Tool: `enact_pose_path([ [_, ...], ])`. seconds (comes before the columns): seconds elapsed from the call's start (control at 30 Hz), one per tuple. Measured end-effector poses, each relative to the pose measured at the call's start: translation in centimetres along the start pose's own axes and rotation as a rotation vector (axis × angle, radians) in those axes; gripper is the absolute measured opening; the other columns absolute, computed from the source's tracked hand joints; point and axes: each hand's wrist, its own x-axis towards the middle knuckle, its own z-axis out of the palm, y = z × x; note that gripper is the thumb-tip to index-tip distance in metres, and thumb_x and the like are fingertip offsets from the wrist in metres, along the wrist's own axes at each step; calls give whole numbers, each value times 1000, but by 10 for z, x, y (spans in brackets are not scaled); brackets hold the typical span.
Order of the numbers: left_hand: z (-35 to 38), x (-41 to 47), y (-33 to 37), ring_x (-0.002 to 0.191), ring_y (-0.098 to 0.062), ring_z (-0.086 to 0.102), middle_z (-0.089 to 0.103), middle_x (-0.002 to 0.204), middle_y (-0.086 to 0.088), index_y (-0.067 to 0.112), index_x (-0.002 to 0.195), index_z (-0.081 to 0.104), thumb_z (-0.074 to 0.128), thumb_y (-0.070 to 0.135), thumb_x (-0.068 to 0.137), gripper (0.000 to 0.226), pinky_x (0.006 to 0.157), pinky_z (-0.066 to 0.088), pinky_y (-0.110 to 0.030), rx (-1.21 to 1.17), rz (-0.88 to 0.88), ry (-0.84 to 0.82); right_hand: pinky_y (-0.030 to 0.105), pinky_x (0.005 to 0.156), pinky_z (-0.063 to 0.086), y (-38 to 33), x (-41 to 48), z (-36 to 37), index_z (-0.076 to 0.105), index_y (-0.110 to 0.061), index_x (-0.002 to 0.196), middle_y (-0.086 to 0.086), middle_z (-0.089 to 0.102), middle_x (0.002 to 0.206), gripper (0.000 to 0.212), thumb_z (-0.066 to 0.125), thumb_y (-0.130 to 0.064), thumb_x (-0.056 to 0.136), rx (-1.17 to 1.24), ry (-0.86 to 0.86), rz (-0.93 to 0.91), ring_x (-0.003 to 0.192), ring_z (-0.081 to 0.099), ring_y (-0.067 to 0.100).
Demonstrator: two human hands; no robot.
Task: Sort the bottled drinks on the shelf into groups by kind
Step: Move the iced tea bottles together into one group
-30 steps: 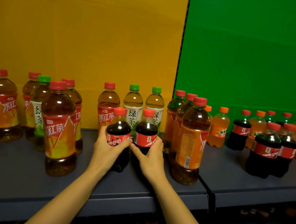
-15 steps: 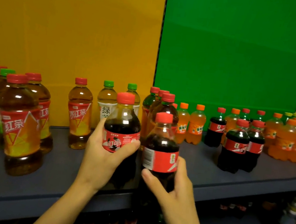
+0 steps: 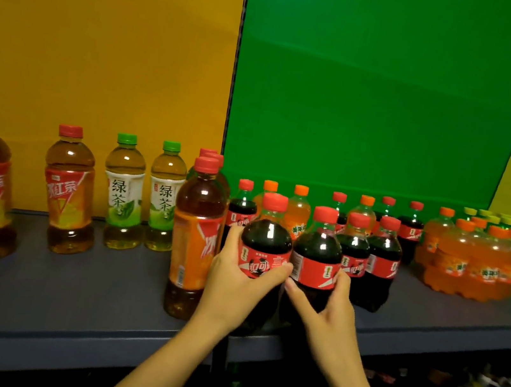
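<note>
Your left hand [image 3: 232, 286] is wrapped round the first cola bottle [image 3: 266, 245], with the thumb across its red label and the fingers curled behind it. Your right hand [image 3: 328, 318] grips the second cola bottle [image 3: 316, 253] just to its right, closed round the lower body. Both bottles are upright, side by side, at the front edge of the grey shelf [image 3: 81, 293] (your hands hide their bases, so I cannot tell if they rest on it).

Just behind and to the right stand two more cola bottles [image 3: 383, 257]. A tight cluster of orange soda bottles [image 3: 477, 265] sits further right.

A tall iced red tea bottle [image 3: 198, 217] stands just left of your left hand. Beyond it, two green tea bottles [image 3: 122, 192] stand against the yellow back panel [image 3: 105, 35]. A green back panel [image 3: 380, 96] lies behind the colas.
</note>
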Motion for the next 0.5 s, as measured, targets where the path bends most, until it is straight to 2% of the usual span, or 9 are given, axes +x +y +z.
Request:
enact_pose_path([
  [0.07, 10, 4, -10, 81, 3, 64, 67, 86, 12, 20, 105, 52, 78, 11, 70, 44, 68, 49, -11, 30, -41, 44, 35, 97, 48, 12, 7, -1, 40, -24, 127, -10, 60, 120, 69, 69, -47, 68, -6, -15, 12, 109, 58, 4],
  [0.17, 18, 9, -26, 82, 2, 64, 66, 91, 10, 22, 105, 50, 78, 14, 70, 46, 69, 50, -12, 73, -80, 106, 32, 98, 46, 28, 14, 1, 36, -21, 131, -6, 58, 123, 67, 72, -32, 75, -13, -32, 15, 111, 56, 5],
  [0.33, 26, 13, -45, 93, 0, 63, 64, 103, 8, 21, 115, 45, 76, 23, 72, 53, 76, 51, -14, 101, -114, 160, 15, 92, 41, 45, 31, 6, 23, -19, 138, -5, 49, 130, 75, 69, -25, 79, -32, -67, -20, 116, 50, 6],
  [0.5, 28, 24, -56, 107, -5, 56, 55, 116, 5, 25, 118, 37, 73, 27, 76, 55, 87, 49, -20, 220, -99, 201, 28, 94, 41, 57, 46, 15, 6, -28, 141, -2, 40, 139, 81, 61, -38, 83, -103, -110, -11, 122, 44, 13],
])
